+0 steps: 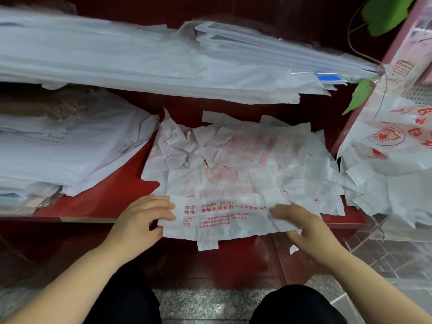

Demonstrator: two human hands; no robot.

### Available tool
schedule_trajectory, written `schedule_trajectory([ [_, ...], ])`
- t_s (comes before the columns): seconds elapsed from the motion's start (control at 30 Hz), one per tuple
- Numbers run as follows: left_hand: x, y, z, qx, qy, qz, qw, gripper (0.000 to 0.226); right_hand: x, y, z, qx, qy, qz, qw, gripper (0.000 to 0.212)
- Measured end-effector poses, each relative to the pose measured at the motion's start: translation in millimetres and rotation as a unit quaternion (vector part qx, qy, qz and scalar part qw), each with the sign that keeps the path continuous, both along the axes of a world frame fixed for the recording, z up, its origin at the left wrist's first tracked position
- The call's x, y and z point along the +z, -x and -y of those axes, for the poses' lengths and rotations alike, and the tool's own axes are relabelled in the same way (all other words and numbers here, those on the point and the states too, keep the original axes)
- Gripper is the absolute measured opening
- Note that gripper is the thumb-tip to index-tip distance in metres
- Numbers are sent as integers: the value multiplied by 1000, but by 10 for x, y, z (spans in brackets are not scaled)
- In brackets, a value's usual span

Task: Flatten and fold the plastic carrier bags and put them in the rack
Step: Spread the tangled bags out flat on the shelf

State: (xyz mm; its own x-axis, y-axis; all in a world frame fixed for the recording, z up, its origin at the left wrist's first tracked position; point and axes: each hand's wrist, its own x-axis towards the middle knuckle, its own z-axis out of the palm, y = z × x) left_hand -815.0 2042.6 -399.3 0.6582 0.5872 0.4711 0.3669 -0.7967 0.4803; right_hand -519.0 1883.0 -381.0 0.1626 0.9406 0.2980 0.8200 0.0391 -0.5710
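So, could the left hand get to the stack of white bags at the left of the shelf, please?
Probably yes: only bare red shelf lies between the left hand and the stack of white bags, though that hand grips the printed carrier bag.

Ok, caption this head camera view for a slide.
Left hand and right hand hold a printed carrier bag atop the bag pile on a red shelf.

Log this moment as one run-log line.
step: flattening | bag: red-printed, creased, atop loose pile on red shelf | left hand: holds its left edge | right hand: holds its right edge
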Motion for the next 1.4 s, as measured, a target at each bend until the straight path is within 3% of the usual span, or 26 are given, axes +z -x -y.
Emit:
schedule_trajectory([
  [0.1, -44, 38, 62, 29, 38, 10, 999, 53, -45, 6, -19, -12, -12, -15, 1000, 27],
  [0.2, -88, 4, 180, 74, 3, 6, 997, 65, -53, 38, -48, -30, -41, 2, 999, 30],
  [0.37, -67, -75, 248, 75, -5, 25, 997, 32, -51, 73, -70, -60, -12, -27, 998, 43],
  [0.43, -6, -102, 248, 98, 64, 65, 991, 30, -3, 69, -78, -62, -3, -72, 995, 37],
  [0.57, 124, -141, 252, 143, 213, 126, 958, 54, 110, -4, -119, -90, -11, -176, 980, 37],
  [0.73, 144, -154, 143, 155, 246, 88, 953, 21, 194, -52, -261, -111, 13, -196, 974, 16],
  [0.8, 172, -182, 89, 159, 233, 82, 956, 17, 226, -32, -346, -118, 27, -175, 977, 14],
  [0.93, 209, -235, -7, 182, 231, 55, 954, 20, 292, -21, -546, -150, 35, -116, 981, 30],
  [1.03, 253, -302, -55, 213, 248, 67, 943, 11, 328, -33, -721, -176, 78, -67, 979, 36],
  [1.1, 248, -352, -89, 247, 252, 72, 933, 27, 332, -33, -845, -197, 110, -57, 973, 37],
  [1.27, 210, -461, -137, 288, 173, 58, 940, 30, 288, -19, -1051, -255, 196, 0, 947, 36],
  [1.4, 148, -477, -176, 299, 135, 12, 945, 29, 307, 16, -1142, -270, 237, 94, 928, 35],
])
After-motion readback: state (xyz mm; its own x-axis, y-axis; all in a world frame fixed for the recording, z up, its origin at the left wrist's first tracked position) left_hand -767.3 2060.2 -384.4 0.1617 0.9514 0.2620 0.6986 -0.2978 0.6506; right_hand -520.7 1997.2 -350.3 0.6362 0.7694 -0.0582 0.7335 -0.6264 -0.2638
